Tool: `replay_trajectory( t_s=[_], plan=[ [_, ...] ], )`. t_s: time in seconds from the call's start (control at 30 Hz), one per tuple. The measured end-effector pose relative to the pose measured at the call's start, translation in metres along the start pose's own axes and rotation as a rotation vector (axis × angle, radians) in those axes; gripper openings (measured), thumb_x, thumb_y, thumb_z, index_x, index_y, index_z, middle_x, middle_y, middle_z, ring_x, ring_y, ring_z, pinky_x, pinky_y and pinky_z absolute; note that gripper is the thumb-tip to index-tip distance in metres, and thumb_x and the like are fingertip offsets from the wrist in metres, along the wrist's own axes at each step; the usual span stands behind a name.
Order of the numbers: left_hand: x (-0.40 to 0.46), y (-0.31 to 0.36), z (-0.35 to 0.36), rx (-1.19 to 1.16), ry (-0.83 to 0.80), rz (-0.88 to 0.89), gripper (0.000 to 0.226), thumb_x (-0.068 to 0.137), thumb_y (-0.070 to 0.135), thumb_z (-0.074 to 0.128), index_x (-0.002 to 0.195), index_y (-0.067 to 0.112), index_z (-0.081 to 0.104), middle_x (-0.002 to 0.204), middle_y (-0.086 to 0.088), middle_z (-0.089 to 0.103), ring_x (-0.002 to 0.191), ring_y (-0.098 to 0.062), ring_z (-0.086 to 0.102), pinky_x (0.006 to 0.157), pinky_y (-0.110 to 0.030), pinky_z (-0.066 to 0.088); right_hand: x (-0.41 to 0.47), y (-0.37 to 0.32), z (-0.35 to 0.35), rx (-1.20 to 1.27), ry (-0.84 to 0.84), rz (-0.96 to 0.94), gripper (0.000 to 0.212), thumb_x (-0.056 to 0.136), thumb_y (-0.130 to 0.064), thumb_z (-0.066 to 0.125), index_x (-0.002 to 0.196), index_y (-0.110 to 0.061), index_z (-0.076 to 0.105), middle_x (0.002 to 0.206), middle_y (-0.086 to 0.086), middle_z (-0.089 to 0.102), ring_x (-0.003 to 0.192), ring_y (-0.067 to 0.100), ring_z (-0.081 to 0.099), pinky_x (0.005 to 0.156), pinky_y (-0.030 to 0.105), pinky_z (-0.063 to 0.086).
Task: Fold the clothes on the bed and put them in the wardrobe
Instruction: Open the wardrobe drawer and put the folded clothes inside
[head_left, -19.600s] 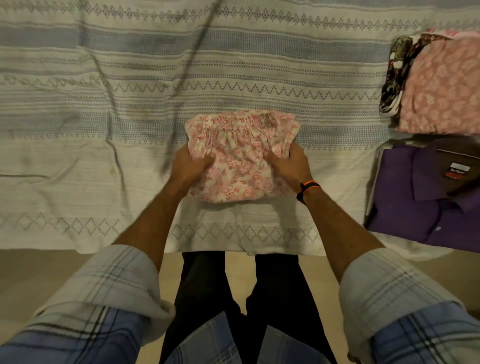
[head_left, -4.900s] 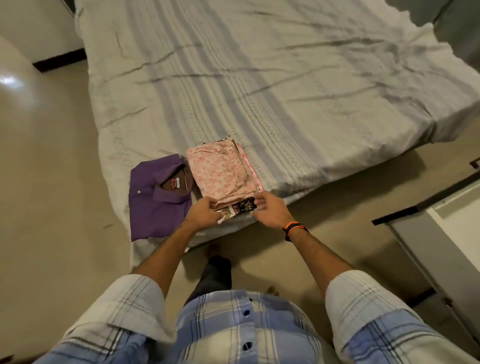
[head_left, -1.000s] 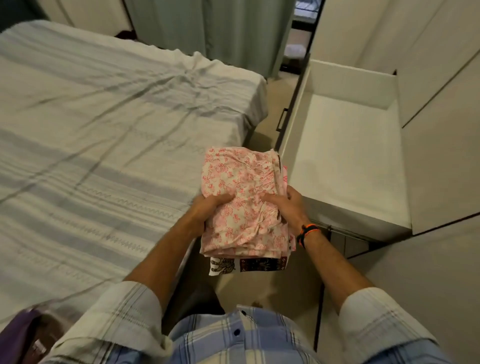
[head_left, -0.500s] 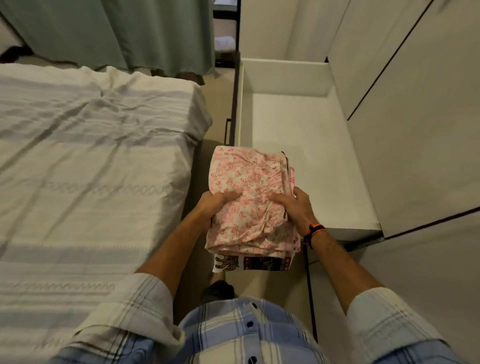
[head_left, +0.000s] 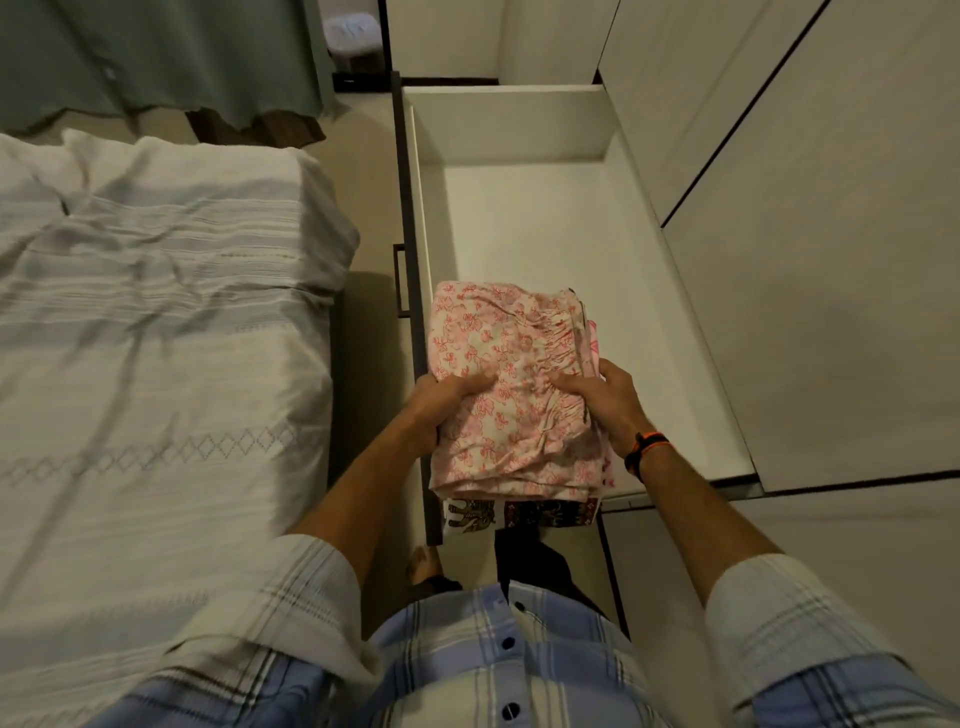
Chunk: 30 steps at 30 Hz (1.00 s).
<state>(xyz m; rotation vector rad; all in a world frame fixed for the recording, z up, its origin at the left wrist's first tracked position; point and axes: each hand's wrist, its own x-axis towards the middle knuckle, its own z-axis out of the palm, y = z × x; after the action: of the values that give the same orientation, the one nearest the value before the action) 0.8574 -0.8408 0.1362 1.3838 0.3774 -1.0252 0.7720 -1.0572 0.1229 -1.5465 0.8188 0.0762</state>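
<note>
- Since a second ago the stack of folded clothes (head_left: 511, 395) has travelled from beside the bed (head_left: 156, 322) to a spot over the near end of the open wardrobe drawer (head_left: 561, 218); half a second ago it only just reached the drawer's front edge.
- The left hand (head_left: 441, 405) and right hand (head_left: 605, 402) are still clamped on the stack from opposite sides, thumbs pressed on top and fingers tucked below, so the stack is carried in the air and not yet set down.
- What this means, as I judge it: the folding part for this bundle is over and the putting-away step is nearly done; lowering the stack onto the drawer floor and letting go is what remains for it.
- Five seconds ago a purple shirt lay on the bed next to this stack; it is out of view now (probably still waiting for its own trip).
- Counts: two hands, one stack, one open drawer showing nothing inside it, one bed.
- Within the stack I can tell at least three layers: a pale floral piece on top, a pinker piece peeping out at the right edge, and a dark patterned piece (head_left: 519, 513) showing along the bottom (any more are hidden).
- No loose clothes lie on the visible part of the bed.
</note>
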Motion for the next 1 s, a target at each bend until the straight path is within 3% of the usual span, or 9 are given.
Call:
replay_trajectory(
  t_s=[0.1, 0.2, 0.33, 0.5, 0.63, 0.83, 1.0],
  plan=[
    [0.02, 0.009, 0.009, 0.009, 0.009, -0.014, 0.048, 0.075, 0.016, 0.082, 0.116, 0.005, 0.059, 0.102, -0.01, 0.073, 0.084, -0.026, 0.074, 0.074, -0.04, 0.061, 0.017, -0.007, -0.003, 0.008, -0.003, 0.031, 0.064, 0.063, -0.04, 0.087, 0.119, -0.018, 0.066, 0.112, -0.003, 0.072, 0.105, 0.022, 0.068, 0.099, 0.046, 0.051],
    [0.038, 0.018, 0.018, 0.004, 0.034, -0.019, 0.038, 0.08, 0.014, 0.078, 0.112, 0.007, 0.058, 0.097, -0.008, 0.073, 0.073, -0.021, 0.074, 0.057, -0.031, 0.059, 0.042, -0.008, -0.008, 0.008, -0.022, 0.039, 0.058, 0.064, -0.038, 0.086, 0.116, -0.018, 0.067, 0.111, -0.004, 0.073, 0.103, 0.02, 0.068, 0.098, 0.045, 0.052],
    [0.07, 0.026, 0.031, -0.012, 0.057, -0.053, 0.031, 0.083, 0.013, 0.074, 0.109, 0.007, 0.059, 0.093, -0.007, 0.073, 0.072, -0.021, 0.074, 0.056, -0.03, 0.059, 0.083, -0.007, -0.017, 0.025, -0.063, 0.088, 0.04, 0.077, -0.022, 0.082, 0.114, -0.015, 0.068, 0.108, -0.002, 0.074, 0.099, 0.017, 0.07, 0.093, 0.039, 0.055],
    [0.105, 0.017, 0.039, -0.013, 0.143, -0.074, 0.05, 0.077, 0.017, 0.08, 0.121, 0.008, 0.058, 0.106, -0.009, 0.073, 0.089, -0.026, 0.074, 0.072, -0.039, 0.061, 0.118, 0.01, -0.022, 0.056, -0.117, 0.166, 0.043, 0.079, -0.018, 0.081, 0.12, -0.014, 0.066, 0.111, -0.001, 0.073, 0.1, 0.017, 0.071, 0.089, 0.036, 0.056],
    [0.117, 0.002, 0.036, -0.017, 0.177, -0.112, 0.049, 0.078, 0.017, 0.08, 0.121, 0.008, 0.059, 0.105, -0.007, 0.074, 0.093, -0.025, 0.073, 0.081, -0.044, 0.059, 0.13, 0.032, -0.017, 0.046, -0.163, 0.224, 0.052, 0.078, -0.021, 0.082, 0.126, -0.016, 0.061, 0.118, -0.002, 0.071, 0.108, 0.018, 0.067, 0.095, 0.039, 0.054],
    [0.136, -0.028, 0.029, -0.034, 0.257, -0.186, 0.056, 0.074, 0.019, 0.082, 0.124, 0.011, 0.057, 0.113, -0.007, 0.071, 0.101, -0.027, 0.069, 0.089, -0.05, 0.056, 0.138, 0.074, -0.008, 0.019, -0.225, 0.304, 0.082, 0.066, -0.036, 0.085, 0.139, -0.022, 0.05, 0.132, -0.004, 0.063, 0.121, 0.02, 0.06, 0.105, 0.048, 0.047],
    [0.154, -0.046, 0.038, 0.008, 0.273, -0.204, 0.039, 0.081, 0.006, 0.075, 0.115, 0.016, 0.058, 0.105, 0.002, 0.067, 0.098, -0.019, 0.065, 0.094, -0.044, 0.052, 0.148, 0.104, -0.012, -0.018, -0.202, 0.334, 0.078, 0.075, -0.026, 0.082, 0.143, -0.024, 0.043, 0.137, -0.005, 0.059, 0.126, 0.019, 0.056, 0.107, 0.049, 0.045]
  ],
)
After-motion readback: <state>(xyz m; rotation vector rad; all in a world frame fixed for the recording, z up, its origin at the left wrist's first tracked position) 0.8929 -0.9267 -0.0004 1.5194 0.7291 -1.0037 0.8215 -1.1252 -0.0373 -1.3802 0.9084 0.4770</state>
